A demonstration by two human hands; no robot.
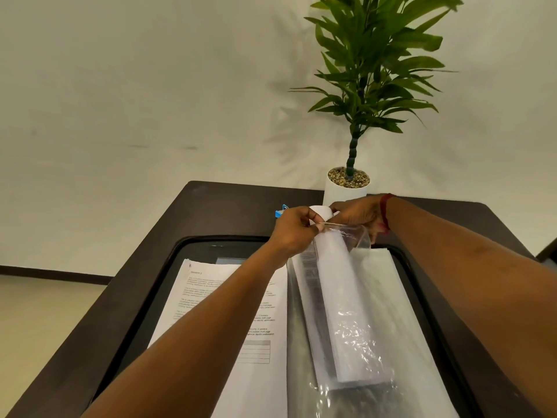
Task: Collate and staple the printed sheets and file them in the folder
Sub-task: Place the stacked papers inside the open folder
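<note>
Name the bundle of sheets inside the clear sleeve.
The narrow middle bundle, held at its far end by the left hand and right hand; the printed stack leftward and plain stack rightward lie flat, unheld.

**Shiny plastic, dull paper**

The clear sleeve [358, 333] is thin plastic, shiny and crinkly. Inside it, the bundle of sheets [334, 276] is white paper, smooth and not shiny. Left of the sleeve, the printed stack [229, 312] is the same dull paper. Under the sleeve lies a black mat [187, 254], smooth with a little shine, on a dark, dull tabletop [229, 206]. Behind the sleeve, the pot [343, 196] looks smooth and white, and its pebbles [346, 178] look rough. A small blue thing [279, 213] there looks like plastic.
</note>
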